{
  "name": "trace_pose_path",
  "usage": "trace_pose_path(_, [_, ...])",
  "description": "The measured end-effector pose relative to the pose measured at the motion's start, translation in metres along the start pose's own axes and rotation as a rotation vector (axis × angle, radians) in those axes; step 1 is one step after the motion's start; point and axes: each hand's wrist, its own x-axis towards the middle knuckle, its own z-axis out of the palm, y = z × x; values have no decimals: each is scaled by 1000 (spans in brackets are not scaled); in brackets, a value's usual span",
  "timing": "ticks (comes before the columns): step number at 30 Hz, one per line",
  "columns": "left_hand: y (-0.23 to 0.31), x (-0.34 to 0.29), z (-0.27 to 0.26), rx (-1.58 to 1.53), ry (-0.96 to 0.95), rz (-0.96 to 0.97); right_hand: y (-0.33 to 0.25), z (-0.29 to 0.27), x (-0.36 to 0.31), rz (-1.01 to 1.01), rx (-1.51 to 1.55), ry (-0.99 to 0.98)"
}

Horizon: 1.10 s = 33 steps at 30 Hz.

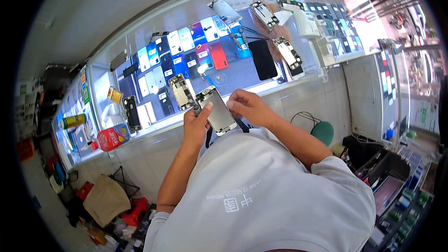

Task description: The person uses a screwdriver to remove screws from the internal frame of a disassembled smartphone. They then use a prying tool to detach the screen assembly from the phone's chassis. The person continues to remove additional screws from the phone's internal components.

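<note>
left hand (197, 122) clamped on phone part (218, 112), underside hidden | right hand (248, 106) curled beside it, can't tell if empty tbh

And here before me is my glass counter (242, 78), black-faced phone (262, 59) lying on it; just right of that phone, an opened white phone (287, 52); beyond it, another bared phone (264, 15); far left, a red-capped bottle (112, 137).
</note>
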Motion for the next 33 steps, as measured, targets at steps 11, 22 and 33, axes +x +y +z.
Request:
trace_pose_path(11, [-7,-1,-31,85,-54,-41,29,40,-12,83,-76,-25])
trace_pose_path(22, [-54,-9,-10,314,47,-54,39,-19,-4,191,-335,109])
trace_pose_path(33, [-64,-18,13,323,122,30,55,-45,23,37,-398,122])
